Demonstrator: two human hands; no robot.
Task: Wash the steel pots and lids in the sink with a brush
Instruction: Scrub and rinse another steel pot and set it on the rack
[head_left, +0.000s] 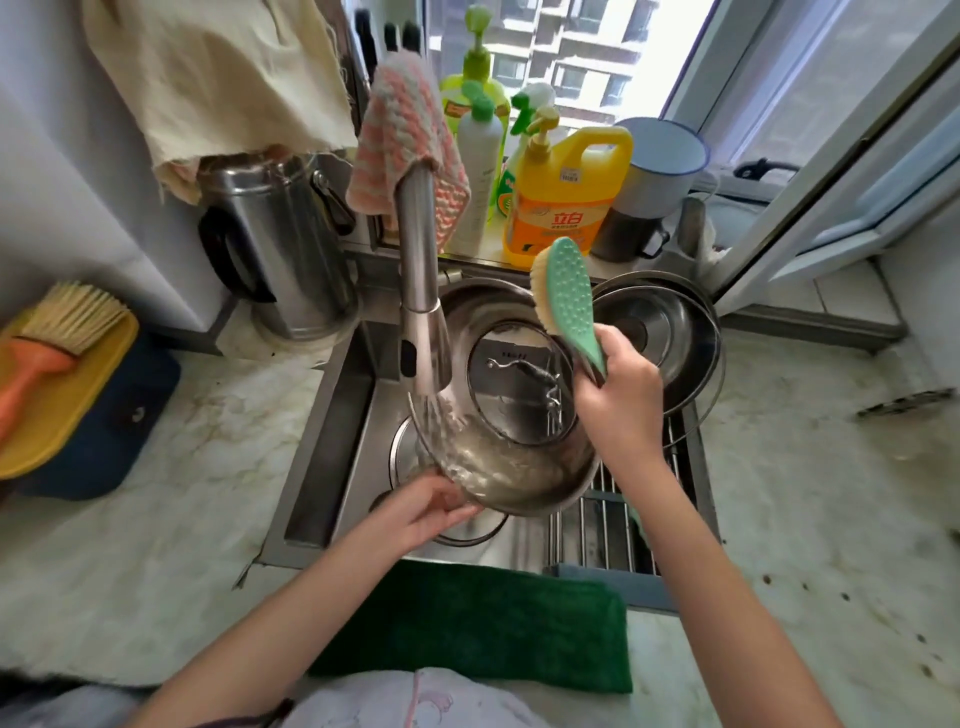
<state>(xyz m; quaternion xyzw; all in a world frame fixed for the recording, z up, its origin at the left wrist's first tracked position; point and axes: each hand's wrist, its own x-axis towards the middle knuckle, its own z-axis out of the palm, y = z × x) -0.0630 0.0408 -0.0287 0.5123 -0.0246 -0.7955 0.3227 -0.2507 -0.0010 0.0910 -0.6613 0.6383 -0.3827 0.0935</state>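
Two hands share the work in the head view, the only one there is; the left hand (428, 506) has its grip closed on the near rim of the round steel pot (519, 467), holding it tilted in the steel sink (332, 441) with its mouth up and toward the window; water from the brushed-steel pull-down faucet (423, 312) falls onto the pot's inner wall on the left side; the right hand (618, 395) has its grip wrapped tight round the handle of the mint-green scrubbing brush (566, 291).

The relation that matters is between brush and pot; the brush's long axis runs from the right grip up and away toward the yellow detergent bottle (563, 197), its head raised clear of the pot, and the pale bristles face left; the pot's open inside lies below and to the left of that head, so the coming stroke probably means tipping the head down and left into the wet wall; the right hand is the nearer one to the pot's far rim.

Inside the pot sits what looks like a round lid with a metal handle (519, 384), though I cannot tell it from a reflection; a second steel pot (670, 338) rests just beside, to the right, by the wire rack (597, 514).
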